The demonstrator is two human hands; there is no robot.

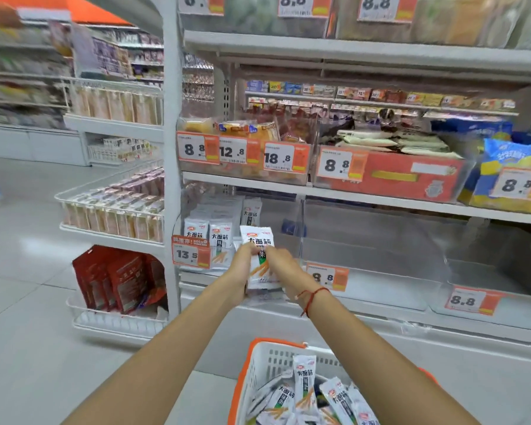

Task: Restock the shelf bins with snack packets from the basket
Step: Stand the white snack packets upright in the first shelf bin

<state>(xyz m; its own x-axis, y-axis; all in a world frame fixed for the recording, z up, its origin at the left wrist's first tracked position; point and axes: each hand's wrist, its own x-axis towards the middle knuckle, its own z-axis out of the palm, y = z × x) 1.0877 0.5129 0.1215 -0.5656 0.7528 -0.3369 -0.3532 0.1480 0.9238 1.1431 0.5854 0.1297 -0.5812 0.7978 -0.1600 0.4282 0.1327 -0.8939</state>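
Shop aisle with pale tiled floor [28, 271] and white shelving [350, 47]. Snack packet [259, 259] is pinched upright by left hand [242, 263] and right hand [281, 266] before the clear bin [196, 210]; more packets are seen in the basket [258, 363] below.

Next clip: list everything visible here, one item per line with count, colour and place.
held snack packets: small stack, white, before lower-left bin
bin packets: several, white, lower-left bin
basket: one, white with orange rim, bottom centre
basket packets: many, white, in basket
clear bins: two seemingly empty, lower shelf right
price tags: many, orange-white, bin fronts
red pouches: several, end rack, low left
left hand: grip on stack
right hand: grip on stack, red wrist string
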